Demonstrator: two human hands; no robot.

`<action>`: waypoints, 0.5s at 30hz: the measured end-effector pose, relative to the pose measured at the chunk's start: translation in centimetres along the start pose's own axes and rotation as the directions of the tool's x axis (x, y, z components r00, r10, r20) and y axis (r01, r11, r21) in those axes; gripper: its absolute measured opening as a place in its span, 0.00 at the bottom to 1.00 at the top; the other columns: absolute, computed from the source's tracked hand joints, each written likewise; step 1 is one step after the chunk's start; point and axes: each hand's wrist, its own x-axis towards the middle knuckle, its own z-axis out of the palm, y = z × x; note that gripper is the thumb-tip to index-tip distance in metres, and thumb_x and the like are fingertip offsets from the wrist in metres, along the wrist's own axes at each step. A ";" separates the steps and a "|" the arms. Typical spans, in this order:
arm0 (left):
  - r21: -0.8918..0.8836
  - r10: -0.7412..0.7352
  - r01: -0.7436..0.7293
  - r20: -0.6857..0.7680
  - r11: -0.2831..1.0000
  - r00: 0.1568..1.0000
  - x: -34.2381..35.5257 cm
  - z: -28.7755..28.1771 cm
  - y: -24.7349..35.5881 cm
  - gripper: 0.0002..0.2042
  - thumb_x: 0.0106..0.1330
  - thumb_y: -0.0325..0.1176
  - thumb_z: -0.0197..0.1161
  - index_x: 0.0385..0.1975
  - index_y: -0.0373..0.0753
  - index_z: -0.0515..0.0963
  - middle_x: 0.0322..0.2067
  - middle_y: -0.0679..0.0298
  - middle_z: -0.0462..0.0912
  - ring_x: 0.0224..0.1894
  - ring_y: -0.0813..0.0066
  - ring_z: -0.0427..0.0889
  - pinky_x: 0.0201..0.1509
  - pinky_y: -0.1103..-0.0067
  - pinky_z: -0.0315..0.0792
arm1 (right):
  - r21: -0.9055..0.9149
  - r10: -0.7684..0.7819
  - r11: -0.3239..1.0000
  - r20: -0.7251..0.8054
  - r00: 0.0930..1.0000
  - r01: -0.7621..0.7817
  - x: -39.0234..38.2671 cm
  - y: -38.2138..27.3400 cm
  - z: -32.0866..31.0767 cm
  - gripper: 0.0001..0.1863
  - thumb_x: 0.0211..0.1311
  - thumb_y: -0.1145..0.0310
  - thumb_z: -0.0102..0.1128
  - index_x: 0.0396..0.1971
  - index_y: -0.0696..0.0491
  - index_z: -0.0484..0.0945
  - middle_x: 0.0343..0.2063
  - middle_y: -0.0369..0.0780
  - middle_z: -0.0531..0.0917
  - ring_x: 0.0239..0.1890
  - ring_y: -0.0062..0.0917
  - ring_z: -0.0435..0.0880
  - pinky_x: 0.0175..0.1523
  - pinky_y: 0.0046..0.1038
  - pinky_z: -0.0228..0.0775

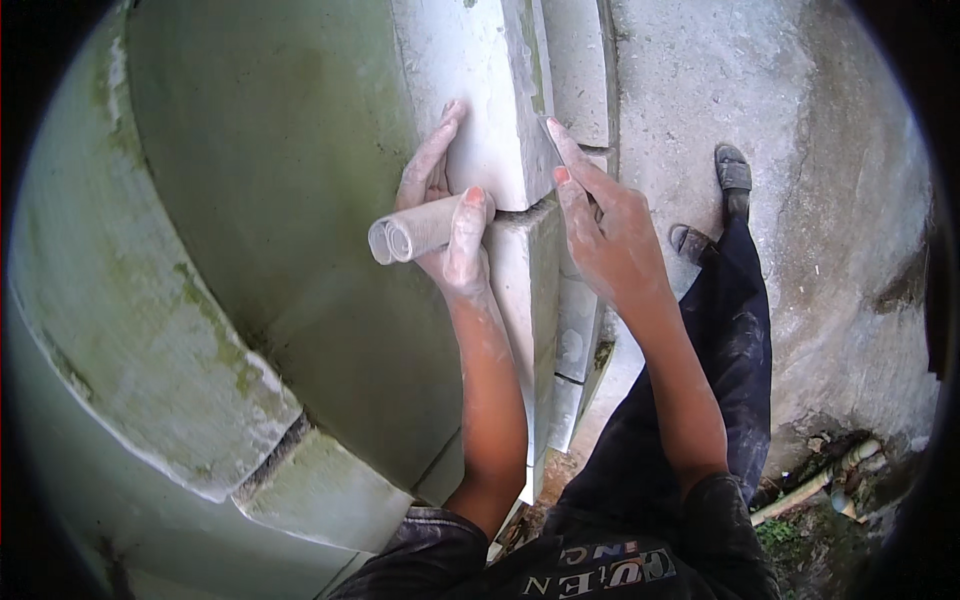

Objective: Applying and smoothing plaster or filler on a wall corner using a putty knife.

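My left hand (452, 240), dusted white, is wrapped round a loosely rolled pale translucent sheet (405, 230), its thumb over the roll and its fingertips resting against the upper white block (475, 90). My right hand (610, 230), also dusty, grips a thin flat tool (550, 135), largely hidden behind my fingers, held at the block's right-hand edge near the joint with the lower white block (518, 300). The tool's exact kind cannot be made out.
A green-stained curved trough wall (150, 330) curves round on the left. Narrower pale slabs (580, 80) line the right side of the blocks. My sandalled feet (733, 170) stand on rough concrete (820, 300). A pipe (820, 490) and weeds lie at the lower right.
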 end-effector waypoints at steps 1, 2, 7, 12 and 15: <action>0.055 -0.001 0.000 0.026 0.998 1.000 -0.1 -0.3 0.0 0.28 0.56 0.35 0.60 0.55 0.20 0.73 0.57 0.33 0.75 0.65 0.44 0.73 0.75 0.57 0.57 | 0.001 0.006 1.000 0.001 1.000 -0.006 -0.2 -0.1 0.1 0.26 0.71 0.71 0.49 0.69 0.45 0.69 0.46 0.53 0.85 0.49 0.46 0.85 0.58 0.38 0.73; 0.056 -0.007 0.006 0.027 0.998 1.000 -0.2 -0.4 -0.1 0.28 0.56 0.35 0.60 0.55 0.20 0.73 0.57 0.33 0.75 0.65 0.44 0.73 0.75 0.57 0.57 | -0.017 0.075 0.997 0.027 0.997 -0.075 -0.6 -0.5 0.1 0.27 0.70 0.72 0.49 0.69 0.45 0.68 0.45 0.53 0.85 0.49 0.46 0.85 0.58 0.38 0.73; 0.069 -0.035 0.036 -0.009 0.997 0.999 -0.3 -0.3 -0.4 0.29 0.53 0.34 0.59 0.53 0.20 0.74 0.54 0.33 0.77 0.64 0.44 0.74 0.75 0.57 0.58 | -0.037 0.134 0.990 0.037 0.990 -0.133 0.6 -0.4 0.3 0.30 0.69 0.72 0.48 0.71 0.44 0.64 0.43 0.53 0.86 0.48 0.47 0.85 0.56 0.40 0.74; 0.090 0.013 -0.016 0.037 0.996 0.999 -0.3 -1.4 -1.1 0.27 0.52 0.34 0.58 0.50 0.22 0.76 0.52 0.35 0.79 0.64 0.43 0.74 0.75 0.56 0.58 | -0.086 0.206 0.976 0.093 0.974 -0.198 -0.3 -1.1 0.1 0.29 0.70 0.70 0.49 0.71 0.44 0.64 0.42 0.53 0.86 0.45 0.47 0.85 0.53 0.43 0.74; 0.086 0.005 -0.008 0.029 0.996 1.000 -0.5 -1.2 -1.1 0.26 0.51 0.34 0.58 0.49 0.23 0.77 0.51 0.36 0.80 0.64 0.43 0.74 0.75 0.55 0.58 | -0.201 0.159 0.970 0.081 0.984 -0.140 -0.4 -0.9 0.4 0.30 0.68 0.72 0.49 0.71 0.45 0.65 0.42 0.52 0.86 0.45 0.46 0.85 0.54 0.43 0.74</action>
